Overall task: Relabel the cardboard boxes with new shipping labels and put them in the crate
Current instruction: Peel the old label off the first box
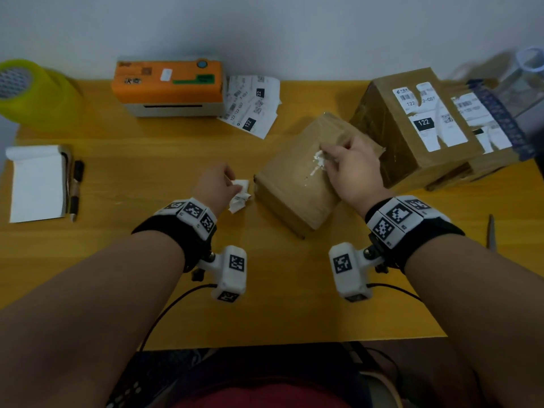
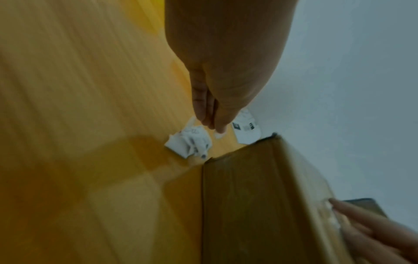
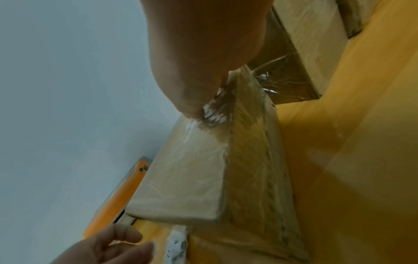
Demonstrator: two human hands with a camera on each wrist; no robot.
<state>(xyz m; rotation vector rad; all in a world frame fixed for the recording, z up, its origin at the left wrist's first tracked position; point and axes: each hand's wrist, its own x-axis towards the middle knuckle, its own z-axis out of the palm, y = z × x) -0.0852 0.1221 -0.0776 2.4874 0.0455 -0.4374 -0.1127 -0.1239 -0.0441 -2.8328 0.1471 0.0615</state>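
Black wristbands (image 1: 176,231) carry white blocks printed with black square markers; white camera pods (image 1: 232,272) trail black cables (image 1: 164,316); red shirt (image 1: 265,396).

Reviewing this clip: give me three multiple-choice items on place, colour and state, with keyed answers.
1. Where is the crumpled white label scrap?
A. on the wooden table, left of the near cardboard box
B. on the notepad
C. atop the printer

2. What colour is the top of the label printer?
A. blue
B. orange
C. black

3. What is the right hand doing?
A. resting flat on the table
B. holding a pen
C. pinching white label residue on the near cardboard box

Answers: 1 A, the scrap lies on the wooden table at the left hand; 2 B, its lid is orange; 3 C, the fingertips pinch the remnant.
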